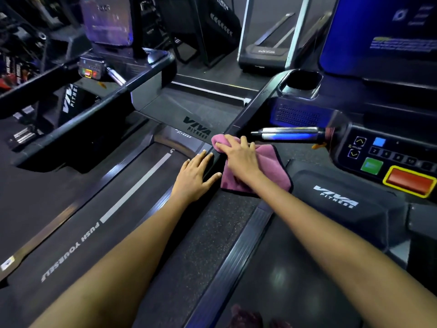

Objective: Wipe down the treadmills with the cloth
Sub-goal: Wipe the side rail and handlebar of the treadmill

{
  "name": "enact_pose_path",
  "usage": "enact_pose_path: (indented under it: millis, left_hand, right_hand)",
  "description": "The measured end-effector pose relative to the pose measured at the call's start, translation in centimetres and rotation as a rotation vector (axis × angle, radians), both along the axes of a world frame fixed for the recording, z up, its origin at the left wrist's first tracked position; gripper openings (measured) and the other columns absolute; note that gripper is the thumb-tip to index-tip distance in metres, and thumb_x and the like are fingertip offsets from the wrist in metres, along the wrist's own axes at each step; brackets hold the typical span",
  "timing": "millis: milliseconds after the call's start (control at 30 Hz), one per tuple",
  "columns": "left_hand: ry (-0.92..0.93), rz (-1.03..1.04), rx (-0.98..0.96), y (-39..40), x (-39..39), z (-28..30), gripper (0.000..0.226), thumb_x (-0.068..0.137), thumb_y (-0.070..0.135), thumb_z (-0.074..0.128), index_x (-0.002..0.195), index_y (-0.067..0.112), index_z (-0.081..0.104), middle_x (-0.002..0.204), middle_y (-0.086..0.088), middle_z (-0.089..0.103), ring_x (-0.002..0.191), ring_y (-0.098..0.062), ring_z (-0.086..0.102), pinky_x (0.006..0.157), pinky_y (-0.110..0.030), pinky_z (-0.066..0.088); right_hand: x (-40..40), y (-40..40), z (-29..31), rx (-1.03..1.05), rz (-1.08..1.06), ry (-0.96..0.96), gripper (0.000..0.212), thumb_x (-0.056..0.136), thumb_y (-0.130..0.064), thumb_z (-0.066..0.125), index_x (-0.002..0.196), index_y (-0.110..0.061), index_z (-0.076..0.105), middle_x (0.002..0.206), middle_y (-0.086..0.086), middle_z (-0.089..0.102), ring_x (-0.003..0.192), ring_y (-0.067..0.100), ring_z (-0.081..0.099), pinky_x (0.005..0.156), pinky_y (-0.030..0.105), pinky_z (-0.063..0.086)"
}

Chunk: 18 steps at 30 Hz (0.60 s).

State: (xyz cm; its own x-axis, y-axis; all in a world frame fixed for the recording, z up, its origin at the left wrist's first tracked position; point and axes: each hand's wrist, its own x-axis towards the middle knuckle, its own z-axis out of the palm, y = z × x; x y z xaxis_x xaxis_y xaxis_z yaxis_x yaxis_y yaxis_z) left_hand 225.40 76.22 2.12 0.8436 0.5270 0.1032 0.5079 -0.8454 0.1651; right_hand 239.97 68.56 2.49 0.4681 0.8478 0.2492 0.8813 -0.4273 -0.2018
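right hand (237, 155) lies flat on the pink cloth (257, 172), fingers straight, pressing it on the treadmill rail (234, 125) | cloth hangs below and right of this hand | left hand (195, 177) rests flat, fingers spread, just beside the cloth, holding nothing

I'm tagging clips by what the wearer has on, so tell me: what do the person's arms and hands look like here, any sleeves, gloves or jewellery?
Both forearms are bare as far as the frame shows, with no sleeve in view. The left hand and the right hand wear no gloves, and no rings, watch or bracelets show on the fingers or wrists. The fingernails on the left hand look short and unpainted.
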Motion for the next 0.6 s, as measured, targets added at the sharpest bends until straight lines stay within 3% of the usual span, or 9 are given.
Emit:
enact_pose_path:
  millis: [133,333,433,500,600]
  left_hand:
    - [0.027,0.013,0.017,-0.4,0.0,0.4,0.083,0.083,0.069,0.038,0.148,0.020,0.023,0.155,-0.002,0.021,0.142,-0.016,0.019,0.115,-0.034,0.009]
    - [0.033,0.017,-0.001,-0.3,0.2,0.4,0.080,0.085,0.062,0.049,0.148,0.023,0.021,0.156,-0.003,0.018,0.143,-0.017,0.018,0.116,-0.036,0.010]
    - [0.039,-0.001,-0.021,0.0,0.1,0.1,0.087,0.080,0.071,0.041,0.149,0.021,0.021,0.157,-0.003,0.017,0.143,-0.017,0.017,0.116,-0.039,0.013]
    - [0.032,-0.049,0.002,0.1,0.1,0.0,0.094,0.074,0.077,0.028,0.148,0.019,0.023,0.156,-0.003,0.018,0.143,-0.018,0.019,0.115,-0.040,0.017]
    - [0.047,-0.128,0.032,0.3,0.1,-0.3,0.096,0.073,0.076,0.021,0.148,0.017,0.023,0.156,-0.001,0.018,0.144,-0.020,0.018,0.115,-0.040,0.015]
  right_hand:
    - [2.1,0.4,1.2,-0.099,0.057,-0.117,0.044,0.094,-0.014,0.037,0.133,-0.032,0.046,0.142,0.001,0.038,0.115,0.033,0.040,0.091,0.045,0.035]
    - [3.4,1.8,1.8,-0.109,-0.059,-0.081,0.040,0.095,-0.012,0.034,0.127,-0.027,0.052,0.135,0.003,0.043,0.113,0.035,0.040,0.090,0.044,0.034]
    - [2.5,0.6,0.4,-0.073,0.016,-0.128,0.045,0.090,-0.009,0.044,0.132,-0.026,0.050,0.139,0.005,0.042,0.110,0.036,0.044,0.087,0.045,0.038]
    - [2.4,-0.4,-0.4,-0.043,0.055,-0.195,0.049,0.082,-0.008,0.055,0.128,-0.025,0.055,0.135,0.006,0.050,0.099,0.036,0.052,0.076,0.043,0.044]
    - [3.7,0.0,0.4,-0.111,0.072,-0.311,0.045,0.086,-0.012,0.050,0.128,-0.027,0.053,0.134,0.006,0.051,0.097,0.035,0.053,0.073,0.041,0.044]
